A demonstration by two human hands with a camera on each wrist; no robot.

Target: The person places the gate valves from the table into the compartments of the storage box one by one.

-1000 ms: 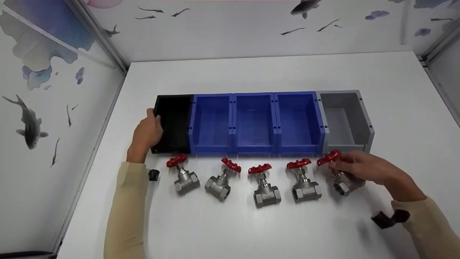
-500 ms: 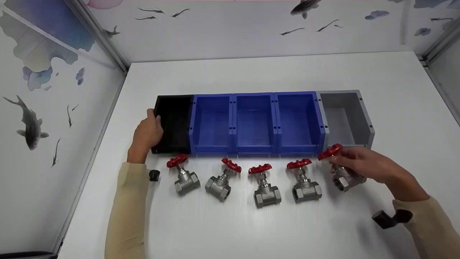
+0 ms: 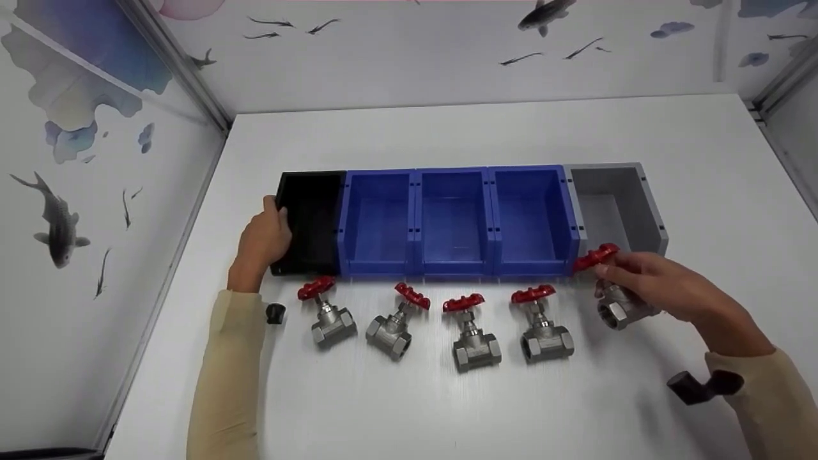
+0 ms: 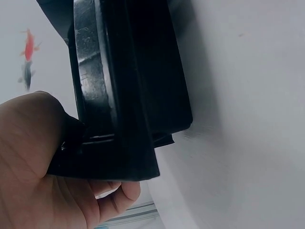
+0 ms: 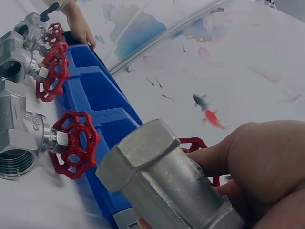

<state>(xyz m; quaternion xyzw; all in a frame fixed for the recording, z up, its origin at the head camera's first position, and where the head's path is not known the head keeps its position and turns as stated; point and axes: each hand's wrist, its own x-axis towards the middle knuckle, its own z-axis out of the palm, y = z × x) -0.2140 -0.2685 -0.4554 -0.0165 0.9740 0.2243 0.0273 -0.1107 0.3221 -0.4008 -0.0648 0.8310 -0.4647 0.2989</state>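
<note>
My left hand [image 3: 263, 235] grips the left wall of the black bin [image 3: 310, 220]; in the left wrist view the thumb lies over the rim [image 4: 95, 71] with fingers curled beneath. My right hand [image 3: 664, 281] pinches a metal valve with a red handwheel [image 3: 618, 308] below its wheel, just in front of the grey bin [image 3: 648, 211]. Close up in the right wrist view, the valve body [image 5: 167, 186] hides part of the fingers. To its left on the table lies another red-wheeled valve [image 3: 546, 338].
Three blue bins [image 3: 381, 220] stand in a row between the black and grey ones. Further valves lie before them: one at left [image 3: 332, 324], one beside it [image 3: 388, 332], one near the middle [image 3: 476, 348]. Printed wall panels [image 3: 409, 57] border the white table [image 3: 409, 415].
My right hand has lifted the valve off the table and moved it slightly toward the grey bin. The left hand stays on the black bin, and the other valves lie as before.
</note>
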